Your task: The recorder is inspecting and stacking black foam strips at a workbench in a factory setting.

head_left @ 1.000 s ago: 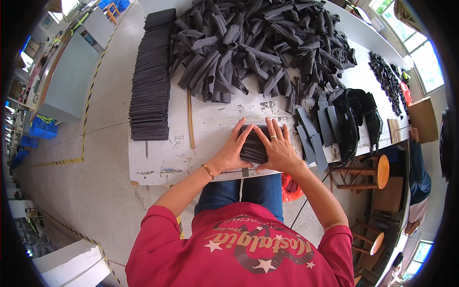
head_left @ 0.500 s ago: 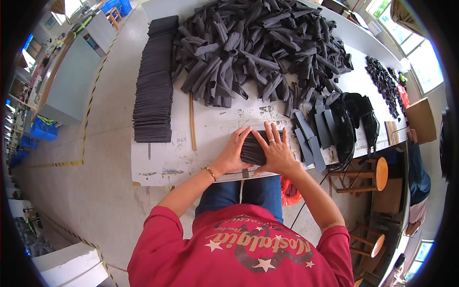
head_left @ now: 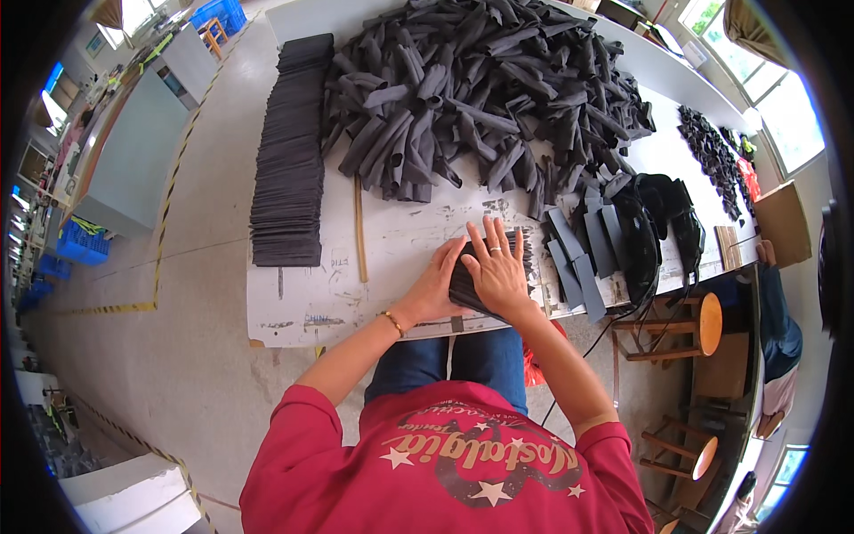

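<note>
Near the table's front edge lies a small stack of dark grey, thin flat pieces (head_left: 469, 291), cloth-like, with many layered edges showing. Cupped along its left side is my left hand (head_left: 436, 285), its fingers against the stack and the thumb toward the top. My right hand (head_left: 500, 276), with a ring on it, rests flat across the top, fingers stretched out and pointing away from me. Some layered edges show past its right side. The two hands nearly meet at the stack, and part of it is hidden beneath them.
A long row of stacked dark pieces (head_left: 289, 169) runs along the table's left side. Beyond my hands spreads a big heap of rolled dark pieces (head_left: 498, 89). A wooden strip (head_left: 361, 231) lies left. Flat grey pieces (head_left: 574, 262) and a black cabled device (head_left: 642, 231) are right.
My right hand has slid left over the stack, its fingers drawn closer together. Layered edges now show to its right. My left hand has stayed at the stack's left side.
</note>
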`<action>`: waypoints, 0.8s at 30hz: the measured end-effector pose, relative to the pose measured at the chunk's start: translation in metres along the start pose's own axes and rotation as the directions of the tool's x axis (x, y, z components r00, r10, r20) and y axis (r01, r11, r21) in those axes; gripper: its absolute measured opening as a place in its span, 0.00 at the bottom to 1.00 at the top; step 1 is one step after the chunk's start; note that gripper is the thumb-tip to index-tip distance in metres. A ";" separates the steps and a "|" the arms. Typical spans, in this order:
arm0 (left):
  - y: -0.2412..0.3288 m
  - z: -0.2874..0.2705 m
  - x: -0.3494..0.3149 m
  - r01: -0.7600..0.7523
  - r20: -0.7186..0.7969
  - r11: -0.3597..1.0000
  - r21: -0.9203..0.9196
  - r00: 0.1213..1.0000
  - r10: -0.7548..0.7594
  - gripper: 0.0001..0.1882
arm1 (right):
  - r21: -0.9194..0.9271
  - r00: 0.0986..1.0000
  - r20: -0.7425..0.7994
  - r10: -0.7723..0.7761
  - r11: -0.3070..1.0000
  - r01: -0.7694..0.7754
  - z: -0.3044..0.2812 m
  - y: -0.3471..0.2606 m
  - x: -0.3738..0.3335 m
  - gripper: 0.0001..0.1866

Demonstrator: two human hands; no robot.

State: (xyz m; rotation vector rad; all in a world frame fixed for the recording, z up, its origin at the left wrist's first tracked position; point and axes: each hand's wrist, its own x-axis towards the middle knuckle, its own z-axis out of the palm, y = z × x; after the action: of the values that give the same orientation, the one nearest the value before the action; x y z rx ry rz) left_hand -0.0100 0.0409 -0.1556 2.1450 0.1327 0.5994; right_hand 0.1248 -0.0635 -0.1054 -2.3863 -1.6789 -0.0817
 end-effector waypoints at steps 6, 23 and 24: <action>-0.001 0.001 0.000 -0.036 -0.009 0.999 0.007 0.999 0.036 0.72 | -0.077 0.999 -0.027 0.024 0.997 -0.026 0.004 -0.003 -0.001 0.35; 0.001 0.000 0.005 -0.105 -0.028 0.994 0.029 0.994 0.106 0.72 | -0.003 0.998 0.003 0.061 0.998 -0.061 -0.002 -0.008 -0.004 0.39; 0.002 -0.001 0.004 -0.087 -0.016 0.996 0.032 0.996 0.087 0.72 | -0.001 0.998 0.006 0.062 0.998 -0.062 -0.002 -0.009 -0.005 0.40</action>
State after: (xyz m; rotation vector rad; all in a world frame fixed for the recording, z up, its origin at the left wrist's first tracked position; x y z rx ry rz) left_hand -0.0072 0.0418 -0.1525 2.1847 0.0585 0.6703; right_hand 0.1148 -0.0652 -0.1032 -2.4391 -1.6061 -0.0654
